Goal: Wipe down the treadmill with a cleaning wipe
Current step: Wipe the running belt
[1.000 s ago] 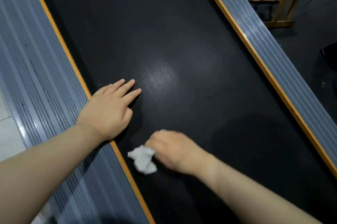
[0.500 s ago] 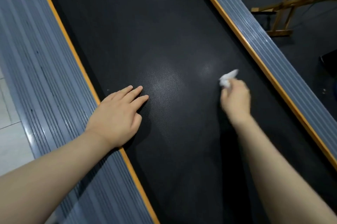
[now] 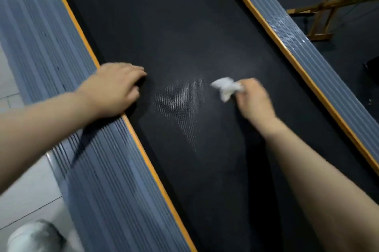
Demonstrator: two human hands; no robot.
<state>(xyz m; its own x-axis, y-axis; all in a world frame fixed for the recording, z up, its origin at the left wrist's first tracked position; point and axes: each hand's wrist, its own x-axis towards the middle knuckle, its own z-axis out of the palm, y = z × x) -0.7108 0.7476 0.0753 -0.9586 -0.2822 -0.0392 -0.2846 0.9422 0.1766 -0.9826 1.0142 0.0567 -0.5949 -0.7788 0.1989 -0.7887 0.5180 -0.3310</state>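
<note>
The treadmill's black textured belt (image 3: 184,36) runs up the middle of the head view, between two grey ribbed side rails with orange edges. My right hand (image 3: 254,100) is closed around a crumpled white wipe (image 3: 225,87) and presses it on the belt near the middle; the wipe sticks out to the left of my fingers. My left hand (image 3: 114,87) lies palm down across the left rail's orange edge (image 3: 86,46), with its fingers curled onto the belt. Both hands are motion-blurred.
The left side rail (image 3: 41,46) and the right side rail (image 3: 307,50) flank the belt. A wooden folding stand (image 3: 324,11) is on the dark floor at the upper right. Pale floor tiles (image 3: 26,190) and a blurred white-grey object (image 3: 34,235) show at the lower left.
My right hand swept the wipe from the near left of the belt to the far right, then back left to the middle. My left hand's fingers have curled. The camera has shifted.
</note>
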